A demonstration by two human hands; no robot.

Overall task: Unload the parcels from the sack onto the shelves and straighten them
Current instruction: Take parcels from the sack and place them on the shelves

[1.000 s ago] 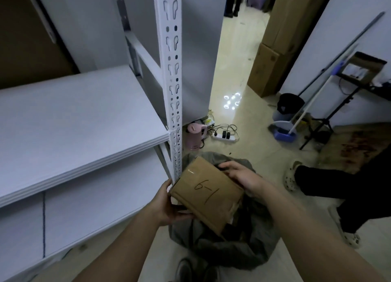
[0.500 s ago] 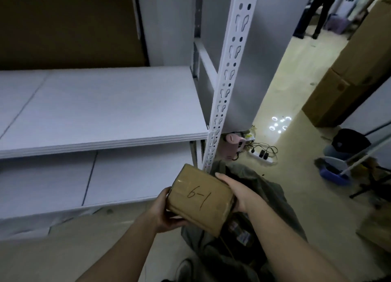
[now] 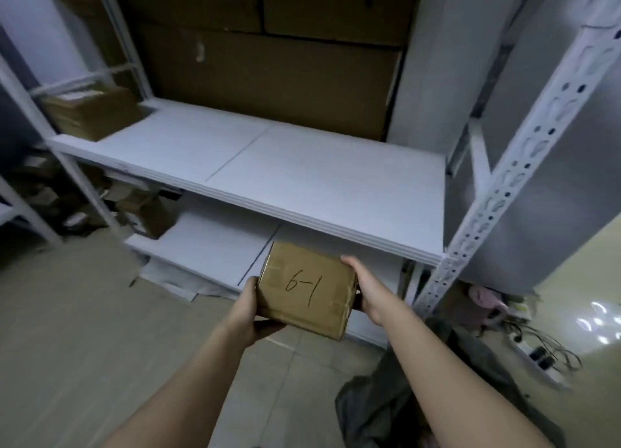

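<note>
I hold a brown taped parcel [image 3: 304,288] marked "6-1" in front of the white shelving. My left hand [image 3: 250,308] grips its left side, thumb under the near edge. My right hand [image 3: 368,288] clasps its right side, fingers along the far corner. The parcel hangs just below and in front of the middle shelf [image 3: 302,178], above the lower shelf [image 3: 208,242]. The grey sack [image 3: 403,397] lies on the floor at the lower right, beside my right forearm.
A brown box [image 3: 90,115] sits at the middle shelf's left end. More parcels [image 3: 137,205] crowd the lower left. A perforated white upright [image 3: 524,165] stands on the right. A power strip with cables [image 3: 541,353] lies on the floor at right. Large cartons [image 3: 268,74] fill the back.
The parcel has come up out of the sack and moved left, in front of the shelves. My view has swung left, showing the whole shelf unit.
</note>
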